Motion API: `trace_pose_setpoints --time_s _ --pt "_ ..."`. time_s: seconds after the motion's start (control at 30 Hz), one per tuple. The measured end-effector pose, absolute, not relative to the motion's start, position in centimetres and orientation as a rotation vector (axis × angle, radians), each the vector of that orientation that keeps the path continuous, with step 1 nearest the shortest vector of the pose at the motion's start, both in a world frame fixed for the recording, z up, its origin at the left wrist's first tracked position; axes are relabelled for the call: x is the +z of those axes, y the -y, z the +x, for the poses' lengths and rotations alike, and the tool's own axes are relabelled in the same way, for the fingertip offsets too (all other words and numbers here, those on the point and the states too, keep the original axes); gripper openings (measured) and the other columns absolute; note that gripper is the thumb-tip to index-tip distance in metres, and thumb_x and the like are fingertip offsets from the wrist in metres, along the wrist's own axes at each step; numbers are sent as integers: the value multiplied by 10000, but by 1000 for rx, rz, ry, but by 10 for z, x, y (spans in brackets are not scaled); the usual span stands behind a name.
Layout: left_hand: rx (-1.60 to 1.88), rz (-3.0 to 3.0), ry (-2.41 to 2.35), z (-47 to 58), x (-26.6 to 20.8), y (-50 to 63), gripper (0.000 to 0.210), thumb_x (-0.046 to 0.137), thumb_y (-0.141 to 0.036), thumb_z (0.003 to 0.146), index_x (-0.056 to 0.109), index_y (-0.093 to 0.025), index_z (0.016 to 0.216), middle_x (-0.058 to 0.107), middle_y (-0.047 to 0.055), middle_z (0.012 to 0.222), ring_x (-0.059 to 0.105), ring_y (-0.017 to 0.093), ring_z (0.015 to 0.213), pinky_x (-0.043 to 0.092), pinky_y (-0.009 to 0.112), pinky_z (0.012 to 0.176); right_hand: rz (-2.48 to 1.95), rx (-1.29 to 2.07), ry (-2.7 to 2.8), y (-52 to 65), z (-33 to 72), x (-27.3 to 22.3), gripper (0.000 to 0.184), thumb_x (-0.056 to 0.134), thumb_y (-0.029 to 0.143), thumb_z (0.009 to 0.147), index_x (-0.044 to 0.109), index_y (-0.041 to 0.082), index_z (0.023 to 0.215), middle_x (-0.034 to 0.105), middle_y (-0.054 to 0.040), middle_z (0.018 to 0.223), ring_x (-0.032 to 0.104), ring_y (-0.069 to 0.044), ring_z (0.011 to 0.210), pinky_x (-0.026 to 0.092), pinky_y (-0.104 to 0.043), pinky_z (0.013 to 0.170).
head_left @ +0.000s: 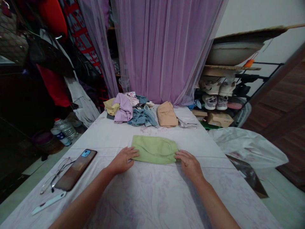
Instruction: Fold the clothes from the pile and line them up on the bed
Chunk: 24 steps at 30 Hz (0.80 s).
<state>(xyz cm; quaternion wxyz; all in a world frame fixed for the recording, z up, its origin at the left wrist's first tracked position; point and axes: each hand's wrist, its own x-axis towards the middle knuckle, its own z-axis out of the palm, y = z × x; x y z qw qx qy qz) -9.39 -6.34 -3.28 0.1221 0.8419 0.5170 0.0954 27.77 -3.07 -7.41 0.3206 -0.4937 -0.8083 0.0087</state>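
Along the left edge of the cloth-covered table [147, 197], toward its near corner, lie a slim white object [49, 203] too blurred to name, a pair of eyeglasses [57, 174] and a brown-backed smartphone [77, 170], camera side up. Farther in, midway between the left and right edges, a folded light-green garment [153, 150] lies flat, its gathered band to the right. The left hand [122, 160] touches its near left corner, fingers close together; the right hand [190, 163] has its fingertips at the right end, fingers curved. Whether either one pinches the fabric, I cannot tell. Toward the far edge sit a loose heap of lilac [123, 108], mustard [111, 107] and blue [143, 117] clothes, a folded tan garment [167, 114] beside it, and folded white cloth [187, 119] near the far right corner. Beyond that edge hangs a purple curtain [162, 47].
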Motion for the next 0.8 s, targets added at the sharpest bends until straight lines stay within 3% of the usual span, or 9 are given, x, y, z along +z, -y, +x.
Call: trace_pose_setpoints --time_s 0.07,0.17,0.3,0.37,0.6,0.8 --pt "312 2425 -1557 -92 -28 66 376 507 -288 860 666 -279 1201 631 34 1333 494 235 1325 296 512 1149 -1362 38 2065 35 274 -74 404 394 96 756 753 245 868 760 -35 986 675 -217 991 524 -400 911" --pt "338 2467 -1588 -75 -19 57 394 443 -380 927 636 -268 1251 618 49 1349 493 234 1324 298 493 1150 -1397 43 2053 31 245 -53 407 389 138 820 735 226 1015 732 -60 1109 653 -220 1061 491 -400 956" --pt "306 2581 -1709 -34 -35 40 510 338 -444 977 490 -225 1412 460 90 1496 348 263 1424 274 514 1159 -1335 80 2284 23 188 -37 453 377 281 934 573 200 1335 546 -82 1416 476 -239 1320 325 -460 1118" --pt "272 2584 -1812 -21 -50 35 527 326 -468 978 472 -234 1427 439 100 1509 342 289 1425 270 553 1151 -1385 116 2403 22 172 -43 497 393 360 949 500 192 1405 456 -101 1490 393 -267 1385 251 -517 1144" --pt "245 2565 -1882 -24 -66 32 519 339 -482 967 480 -280 1424 444 89 1507 378 309 1403 293 570 1133 -1493 111 2476 27 181 -66 524 372 446 974 475 208 1429 399 -117 1524 336 -264 1424 161 -506 1171" --pt "337 2392 -2071 -38 -67 31 517 342 -412 972 478 -188 1418 411 147 1520 381 311 1399 350 528 1105 -1483 37 2409 32 181 -64 500 413 434 965 536 177 1376 468 -133 1477 409 -280 1374 204 -491 1163"
